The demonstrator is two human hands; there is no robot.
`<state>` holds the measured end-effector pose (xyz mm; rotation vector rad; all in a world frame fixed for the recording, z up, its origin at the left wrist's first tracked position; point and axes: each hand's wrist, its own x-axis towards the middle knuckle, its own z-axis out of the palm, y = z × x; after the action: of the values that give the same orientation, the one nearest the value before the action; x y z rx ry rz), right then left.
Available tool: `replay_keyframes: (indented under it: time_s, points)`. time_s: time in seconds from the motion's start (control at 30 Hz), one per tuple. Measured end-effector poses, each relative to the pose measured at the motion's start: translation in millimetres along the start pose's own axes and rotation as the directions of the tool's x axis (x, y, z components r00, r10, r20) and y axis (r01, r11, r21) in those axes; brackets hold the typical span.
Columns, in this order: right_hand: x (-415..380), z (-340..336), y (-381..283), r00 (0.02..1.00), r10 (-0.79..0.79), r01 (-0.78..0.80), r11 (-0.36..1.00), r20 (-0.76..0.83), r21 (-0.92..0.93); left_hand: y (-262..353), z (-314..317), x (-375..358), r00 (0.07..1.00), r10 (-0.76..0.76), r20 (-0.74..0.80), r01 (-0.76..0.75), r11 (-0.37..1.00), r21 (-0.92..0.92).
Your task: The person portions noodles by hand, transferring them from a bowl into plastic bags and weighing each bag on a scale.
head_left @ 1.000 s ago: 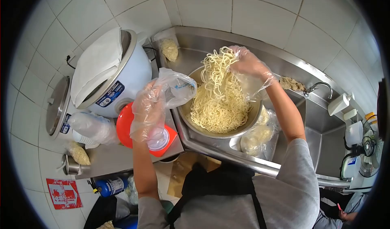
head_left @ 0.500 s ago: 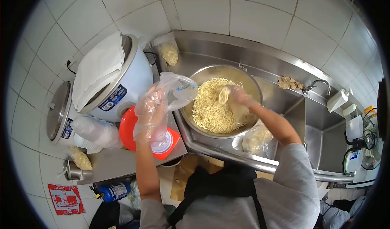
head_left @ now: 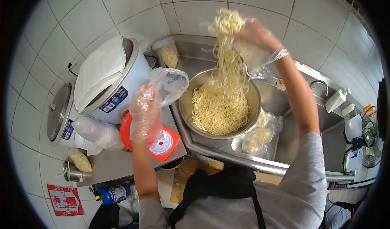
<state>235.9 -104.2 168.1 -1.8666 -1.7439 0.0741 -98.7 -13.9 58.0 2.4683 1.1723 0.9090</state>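
Gloved right hand (head_left: pixel 254 36) clenched on a hank of yellow noodles (head_left: pixel 222 66) lifted high above the steel bowl (head_left: pixel 252 107), gloved left hand (head_left: pixel 146 111) holding an open plastic bag (head_left: pixel 168 84) just left of it; best lifted slowly, strands falling free.

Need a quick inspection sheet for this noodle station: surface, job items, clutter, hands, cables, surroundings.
Surface: stainless steel sink counter, bare metal at the front edge.
Job's things: yellow noodles in a round steel bowl; clear plastic bag.
Clutter: red kitchen scale; white rice cooker with a cloth on top; bagged noodles beside the bowl.
Hands: gloved right hand lifts a noodle strand high; gloved left hand holds the bag.
Cables: black cord on the wall.
Surroundings: white tiled wall; tap.
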Motion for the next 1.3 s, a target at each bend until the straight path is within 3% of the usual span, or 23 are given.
replay_keyframes:
  time_s: [0.03,0.1,0.17,0.23,0.27,0.3,0.37,0.4,0.47,0.5,0.57,0.6,0.67,0.7,0.73,0.83,0.93,1.03,1.07,1.1,1.2,1.23,1.3]
  points:
    - [1.8,13.3,8.6,0.992,0.02,0.012,0.968,0.124,-0.249,-5.0,6.5,-0.1,0.999,0.03,-0.045,-0.031,0.999,-0.027]
    - [-0.6,65.0,60.6,0.985,-0.17,0.171,0.985,-0.012,0.022,-6.0,12.8,-0.3,0.998,-0.018,-0.052,0.018,1.0,-0.009]
    - [-2.9,111.3,86.5,0.987,-0.027,0.044,0.994,0.161,-0.102,-11.5,23.4,0.2,0.996,-0.067,-0.052,0.067,0.998,0.008]
    - [-9.8,195.1,148.2,0.999,0.029,-0.027,0.995,0.03,-0.094,-22.4,36.7,1.4,0.966,0.181,-0.187,-0.136,0.963,0.233]
    - [-23.1,207.5,150.0,0.997,0.035,-0.027,0.994,0.075,-0.107,-22.3,39.6,1.8,0.965,0.181,-0.19,-0.133,0.961,0.242]
    - [-41.6,222.6,147.4,0.992,0.037,-0.023,0.992,0.12,-0.12,-19.1,43.3,1.8,0.99,0.071,-0.118,-0.045,0.976,0.214]
    - [-83.8,277.5,152.3,0.955,-0.279,0.181,0.819,-0.103,-0.545,-10.9,48.8,1.5,0.996,-0.055,-0.066,0.068,0.976,0.208]
    - [-86.9,279.3,149.4,0.945,-0.306,0.199,0.817,-0.114,-0.542,-3.9,52.1,8.5,0.992,-0.123,-0.016,0.124,0.975,0.185]
    - [-91.3,278.8,144.1,0.971,0.207,-0.207,0.978,0.119,-0.011,-3.6,61.3,23.0,0.981,-0.194,0.028,0.187,0.967,0.172]
    - [-88.0,270.7,139.7,0.972,0.2,-0.201,0.98,0.123,-0.007,-6.5,70.4,30.6,0.972,-0.203,0.121,0.172,0.959,0.223]
    - [-82.9,242.6,131.6,0.95,0.308,-0.304,0.859,0.058,0.411,-6.3,81.7,29.8,0.951,-0.213,0.223,0.148,0.95,0.274]
    - [-78.9,222.6,120.2,0.951,0.305,-0.298,0.861,0.051,0.413,-0.6,81.1,32.6,0.941,-0.211,0.265,0.13,0.948,0.291]
    - [-71.4,171.9,91.2,0.902,0.429,-0.179,0.472,-0.048,0.863,1.8,85.4,41.5,0.931,-0.209,0.301,0.117,0.947,0.298]
    - [-62.6,141.3,80.8,0.88,0.475,-0.259,0.493,-0.007,0.831,-4.6,95.4,44.7,0.939,-0.182,0.293,0.104,0.959,0.265]
    - [-50.0,136.0,103.6,0.924,0.372,-0.092,0.442,-0.089,0.892,-10.1,104.7,47.0,0.945,-0.155,0.287,0.088,0.968,0.233]
    - [-43.9,64.7,69.7,0.904,0.424,-0.218,0.579,-0.062,0.785,-12.6,123.1,61.3,0.969,-0.101,0.226,0.056,0.979,0.194]
    - [-49.2,51.3,70.8,0.954,0.265,-0.086,0.693,-0.142,0.716,1.5,127.1,68.8,0.966,-0.076,0.246,0.042,0.989,0.14]
    - [-68.2,68.0,59.7,0.927,0.363,-0.325,0.664,0.089,0.673,5.7,140.7,65.0,0.933,-0.049,0.355,0.016,0.995,0.096]
    - [-60.6,87.6,74.5,0.919,0.297,-0.375,0.858,0.258,0.35,8.6,144.1,64.1,0.892,-0.025,0.452,-0.03,0.993,0.114]
    - [-62.4,114.7,93.2,0.882,0.132,-0.347,0.831,0.452,0.435,17.4,145.5,61.5,0.892,-0.023,0.452,-0.034,0.993,0.116]
    - [-77.6,176.5,103.9,0.83,-0.146,-0.215,0.807,0.539,0.55,7.1,168.3,38.5,0.836,0.421,0.353,-0.46,0.887,0.033]
    - [-78.4,188.5,104.6,0.831,-0.149,-0.214,0.804,0.536,0.554,1.2,176.6,31.0,0.835,0.42,0.355,-0.462,0.886,0.037]
    - [-79.5,208.9,101.8,0.843,0.049,-0.457,0.592,0.536,0.664,-6.3,190.3,21.1,0.799,0.441,0.41,-0.442,0.892,-0.099]
